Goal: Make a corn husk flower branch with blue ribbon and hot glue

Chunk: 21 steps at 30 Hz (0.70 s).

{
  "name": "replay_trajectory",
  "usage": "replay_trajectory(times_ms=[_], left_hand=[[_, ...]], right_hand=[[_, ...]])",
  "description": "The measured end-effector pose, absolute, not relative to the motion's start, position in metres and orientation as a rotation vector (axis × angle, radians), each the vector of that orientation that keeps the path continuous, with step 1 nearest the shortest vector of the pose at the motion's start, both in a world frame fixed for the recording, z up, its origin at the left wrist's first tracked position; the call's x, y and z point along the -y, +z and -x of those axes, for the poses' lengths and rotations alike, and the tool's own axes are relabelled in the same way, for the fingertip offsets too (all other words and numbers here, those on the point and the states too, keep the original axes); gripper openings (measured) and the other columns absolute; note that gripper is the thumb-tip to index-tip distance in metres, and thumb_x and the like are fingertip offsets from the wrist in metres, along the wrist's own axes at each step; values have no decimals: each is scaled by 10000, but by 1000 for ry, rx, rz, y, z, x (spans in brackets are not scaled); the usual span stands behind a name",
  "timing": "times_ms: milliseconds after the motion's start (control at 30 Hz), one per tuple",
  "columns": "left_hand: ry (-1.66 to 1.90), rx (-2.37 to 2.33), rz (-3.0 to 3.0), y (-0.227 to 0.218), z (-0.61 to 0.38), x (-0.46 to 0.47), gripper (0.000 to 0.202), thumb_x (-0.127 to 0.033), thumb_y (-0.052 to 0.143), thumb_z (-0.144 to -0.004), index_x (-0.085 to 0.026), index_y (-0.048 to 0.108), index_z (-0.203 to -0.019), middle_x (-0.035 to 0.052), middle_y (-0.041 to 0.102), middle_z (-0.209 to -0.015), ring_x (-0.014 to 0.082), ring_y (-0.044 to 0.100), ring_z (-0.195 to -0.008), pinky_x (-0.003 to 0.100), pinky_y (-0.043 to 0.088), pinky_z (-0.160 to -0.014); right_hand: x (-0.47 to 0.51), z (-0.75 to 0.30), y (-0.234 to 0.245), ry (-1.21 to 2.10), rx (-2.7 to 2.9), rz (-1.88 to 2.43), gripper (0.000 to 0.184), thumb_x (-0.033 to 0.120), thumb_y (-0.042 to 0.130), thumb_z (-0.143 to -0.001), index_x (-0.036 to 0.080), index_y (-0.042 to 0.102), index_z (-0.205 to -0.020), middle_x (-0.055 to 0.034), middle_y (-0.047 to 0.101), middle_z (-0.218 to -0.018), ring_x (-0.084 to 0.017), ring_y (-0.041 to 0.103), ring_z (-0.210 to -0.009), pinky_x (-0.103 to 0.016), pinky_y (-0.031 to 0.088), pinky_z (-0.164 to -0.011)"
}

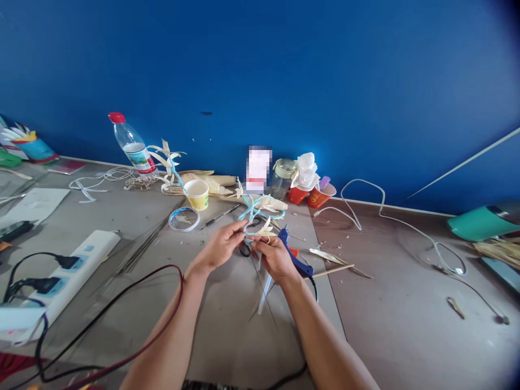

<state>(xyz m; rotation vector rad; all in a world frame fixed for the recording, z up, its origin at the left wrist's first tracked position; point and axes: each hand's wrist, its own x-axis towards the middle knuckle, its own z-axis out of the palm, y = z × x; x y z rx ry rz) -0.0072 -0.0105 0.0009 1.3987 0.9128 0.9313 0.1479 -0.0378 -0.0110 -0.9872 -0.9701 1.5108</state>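
Both of my hands meet over the middle of the grey table. My left hand (219,248) pinches a light-blue wrapped wire flower stem (252,213) that carries cream husk petals. My right hand (274,255) grips the lower part of the same stem, fingers closed round it. Black scissors (245,249) lie just under my hands. A blue glue gun (296,259) rests right beside my right hand, its cord running back toward me.
A yellow paper cup (197,194), a tape roll (184,219), a water bottle (132,143), a finished husk flower (167,160), red cups (313,194) and a jar (283,176) stand by the blue wall. A white power strip (60,276) with cables lies left. A white cable (406,230) crosses the right.
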Motion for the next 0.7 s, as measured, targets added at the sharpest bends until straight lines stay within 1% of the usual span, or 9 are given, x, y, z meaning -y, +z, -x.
replay_trajectory(times_ms=[67, 133, 233, 300, 333, 400, 467, 567, 700], left_hand=[[989, -999, -1544, -1, 4, 10, 412, -320, 545, -807, -178, 591, -1191, 90, 658, -1012, 222, 592, -911, 323, 473, -787], [1052, -1055, -1615, -4, -1, 9, 393, -301, 530, -810, -169, 601, -1173, 93, 660, -1032, 229, 583, -977, 345, 448, -872], [1125, -1077, -1553, -9, -9, 8, 373, -273, 537, -801, -156, 610, -1148, 97, 654, -1069, 225, 575, -1010, 344, 424, -911], [1145, -1036, -1398, -12, -12, 7, 379, -273, 568, -784, -154, 609, -1142, 94, 648, -1083, 209, 582, -969, 317, 445, -856], [1148, -1000, -1301, -13, -14, 7, 383, -277, 591, -771, -157, 611, -1135, 87, 650, -1072, 191, 589, -923, 292, 457, -807], [1138, -895, -1109, -13, -15, 7, 382, -286, 648, -736, -166, 630, -1097, 65, 661, -1003, 143, 588, -797, 238, 456, -696], [1106, -775, -945, -10, -16, 9, 357, -288, 693, -704, -163, 656, -1036, 44, 667, -896, 105, 569, -701, 207, 438, -636], [1032, -628, -802, -4, -17, 13, 332, -306, 714, -695, -150, 669, -984, 35, 658, -782, 95, 566, -659, 206, 436, -634], [949, -533, -804, -1, -16, 17, 311, -351, 697, -715, -134, 664, -935, 42, 643, -755, 111, 581, -674, 226, 450, -653]], right_hand=[[38, -149, -8, 1396, 1084, 1120, 150, 249, 621, -664, 165, 726, -731, 33, 507, -496, -90, 395, -468, -237, 317, -486], [40, -148, -4, 1240, 1246, 1250, 185, 236, 577, -698, 171, 730, -779, 31, 522, -496, -103, 421, -466, -241, 330, -483], [45, -143, -1, 929, 1465, 1289, 219, 186, 520, -744, 193, 726, -821, -9, 635, -643, -152, 549, -609, -269, 418, -589], [48, -140, 0, 750, 1540, 1247, 244, 151, 491, -767, 207, 718, -839, -31, 674, -746, -170, 590, -720, -283, 447, -678], [49, -139, 0, 689, 1561, 1228, 256, 140, 477, -776, 209, 713, -849, -37, 680, -763, -172, 598, -739, -284, 455, -695], [51, -137, -1, 614, 1577, 1204, 272, 130, 452, -791, 204, 704, -866, -52, 687, -781, -173, 613, -747, -286, 470, -700], [53, -135, -1, 561, 1568, 1207, 268, 135, 449, -795, 192, 698, -879, -76, 698, -836, -185, 630, -779, -300, 482, -721], [57, -133, 1, 538, 1554, 1254, 257, 153, 465, -804, 193, 693, -915, -90, 708, -870, -206, 643, -800, -330, 490, -737], [59, -133, 7, 507, 1557, 1228, 273, 145, 454, -816, 208, 688, -941, -91, 701, -906, -212, 631, -853, -348, 485, -768]])
